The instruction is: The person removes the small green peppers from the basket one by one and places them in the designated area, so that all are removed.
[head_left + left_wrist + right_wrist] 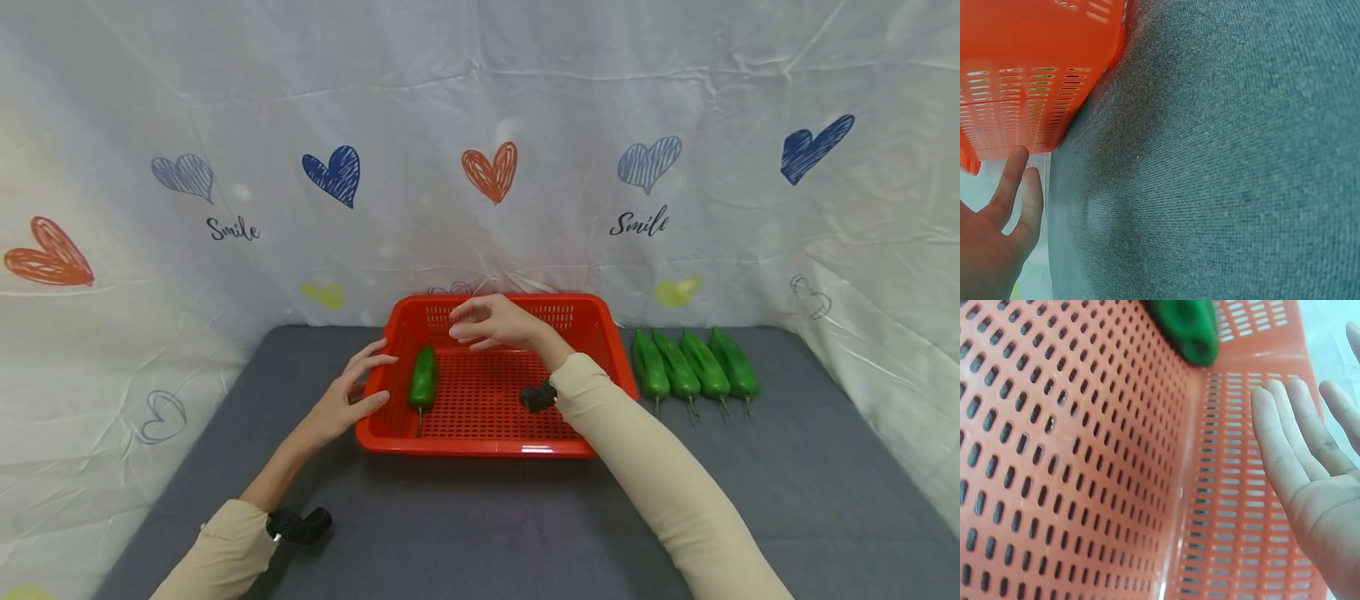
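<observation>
A red plastic basket (480,447) with slotted walls stands on the dark grey cloth. One green pepper (423,379) lies in it near the left wall, stem toward me; the right wrist view shows its blunt end (1194,337) against the basket floor. My left hand (348,396) is at the basket's left rim, fingers spread and thumb by the edge. The left wrist view has two of its fingers (1007,187) beside the outer wall. Over the back of the basket, my right hand (495,323) hovers with nothing in it, its fingers loosely extended, apart from the pepper.
To the right of the basket, several green peppers (705,367) lie side by side on the cloth (787,492), stems toward me. A white curtain (405,242) printed with hearts and the word Smile hangs right behind the basket.
</observation>
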A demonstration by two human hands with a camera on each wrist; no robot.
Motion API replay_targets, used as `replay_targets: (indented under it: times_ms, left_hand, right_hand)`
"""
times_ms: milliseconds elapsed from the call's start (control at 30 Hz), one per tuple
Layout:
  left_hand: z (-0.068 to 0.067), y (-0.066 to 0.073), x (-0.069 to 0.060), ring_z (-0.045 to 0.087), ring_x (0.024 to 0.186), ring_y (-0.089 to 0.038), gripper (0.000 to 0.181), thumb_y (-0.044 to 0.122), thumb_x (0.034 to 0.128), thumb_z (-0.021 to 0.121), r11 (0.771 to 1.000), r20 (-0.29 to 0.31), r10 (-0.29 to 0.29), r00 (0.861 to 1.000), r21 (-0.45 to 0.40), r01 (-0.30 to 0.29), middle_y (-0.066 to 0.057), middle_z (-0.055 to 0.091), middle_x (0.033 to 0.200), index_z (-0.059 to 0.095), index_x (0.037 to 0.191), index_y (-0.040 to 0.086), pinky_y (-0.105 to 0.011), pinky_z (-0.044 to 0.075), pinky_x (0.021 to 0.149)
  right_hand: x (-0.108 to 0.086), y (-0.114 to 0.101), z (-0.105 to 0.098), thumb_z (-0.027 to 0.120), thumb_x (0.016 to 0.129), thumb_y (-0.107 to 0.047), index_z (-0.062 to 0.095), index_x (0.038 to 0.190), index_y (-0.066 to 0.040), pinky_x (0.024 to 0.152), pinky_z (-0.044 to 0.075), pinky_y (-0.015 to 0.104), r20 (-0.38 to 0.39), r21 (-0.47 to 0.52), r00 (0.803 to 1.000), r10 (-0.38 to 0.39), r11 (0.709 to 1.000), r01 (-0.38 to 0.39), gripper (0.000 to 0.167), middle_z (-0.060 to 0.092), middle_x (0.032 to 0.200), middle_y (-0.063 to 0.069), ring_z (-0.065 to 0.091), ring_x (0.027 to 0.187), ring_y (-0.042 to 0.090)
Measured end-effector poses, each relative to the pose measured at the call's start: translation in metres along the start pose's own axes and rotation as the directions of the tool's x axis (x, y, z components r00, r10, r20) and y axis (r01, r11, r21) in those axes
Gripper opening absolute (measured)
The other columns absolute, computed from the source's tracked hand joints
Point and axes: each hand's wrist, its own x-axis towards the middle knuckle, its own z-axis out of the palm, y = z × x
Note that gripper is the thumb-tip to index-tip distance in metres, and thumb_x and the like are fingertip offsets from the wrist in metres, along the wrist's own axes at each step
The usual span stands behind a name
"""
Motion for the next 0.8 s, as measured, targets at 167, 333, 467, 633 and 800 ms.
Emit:
replay_targets:
  times_ms: [167, 333, 467, 633, 800]
  left_hand:
    - [0.001, -0.001, 0.001, 0.060, 0.113, -0.043, 0.048, 0.003, 0.0998, 0.061, 1.000, 0.002, -0.013, 1.000, -0.020, 0.013, -0.010, 0.016, 0.165, 0.048, 0.146, 0.003, -0.034, 0.055, 0.085]
    - [0.001, -0.002, 0.000, 0.060, 0.113, -0.045, 0.048, 0.002, 0.0997, 0.060, 0.999, 0.001, -0.011, 1.000, -0.038, 0.011, -0.012, 0.016, 0.165, 0.047, 0.146, 0.001, -0.034, 0.055, 0.085]
    - [0.001, -0.002, 0.000, 0.059, 0.114, -0.045, 0.048, 0.003, 0.0997, 0.060, 0.999, -0.003, -0.014, 1.000, -0.030, 0.014, -0.012, 0.016, 0.165, 0.048, 0.146, 0.001, -0.034, 0.054, 0.085]
    - [0.001, -0.002, 0.000, 0.059, 0.116, -0.043, 0.048, 0.005, 0.0995, 0.061, 1.000, -0.005, -0.019, 1.000, -0.018, 0.019, -0.010, 0.017, 0.165, 0.048, 0.146, 0.004, -0.034, 0.054, 0.087]
    - [0.000, -0.003, 0.000, 0.059, 0.115, -0.042, 0.048, 0.006, 0.0999, 0.061, 0.999, -0.002, -0.021, 1.000, -0.024, 0.021, -0.009, 0.017, 0.165, 0.048, 0.146, 0.005, -0.035, 0.054, 0.086]
  right_hand:
    - [0.006, 0.006, 0.005, 0.068, 0.097, -0.004, 0.051, 0.140, 0.011, 0.097, 0.046, 0.056, 0.016, 0.021, 1.000, 0.019, 1.000, -0.020, 0.049, 0.068, 0.120, 0.016, 0.054, 0.123, 0.048]
    - [0.012, 0.013, 0.012, 0.069, 0.097, -0.004, 0.050, 0.142, 0.010, 0.098, 0.046, 0.055, 0.035, 0.022, 0.998, 0.057, 0.998, -0.058, 0.051, 0.068, 0.122, 0.016, 0.057, 0.122, 0.042]
    - [0.016, 0.018, 0.017, 0.071, 0.096, -0.008, 0.050, 0.143, 0.007, 0.099, 0.045, 0.055, 0.041, 0.031, 0.993, 0.110, 0.993, -0.111, 0.054, 0.063, 0.130, 0.016, 0.055, 0.124, 0.044]
    - [0.023, 0.025, 0.023, 0.073, 0.095, -0.009, 0.050, 0.144, 0.005, 0.100, 0.046, 0.053, 0.043, 0.065, 0.986, 0.163, 0.984, -0.165, 0.056, 0.061, 0.132, 0.016, 0.056, 0.123, 0.043]
    - [0.029, 0.032, 0.030, 0.075, 0.093, -0.009, 0.051, 0.144, 0.004, 0.099, 0.046, 0.051, 0.044, 0.073, 0.981, 0.187, 0.979, -0.190, 0.058, 0.060, 0.133, 0.017, 0.060, 0.119, 0.040]
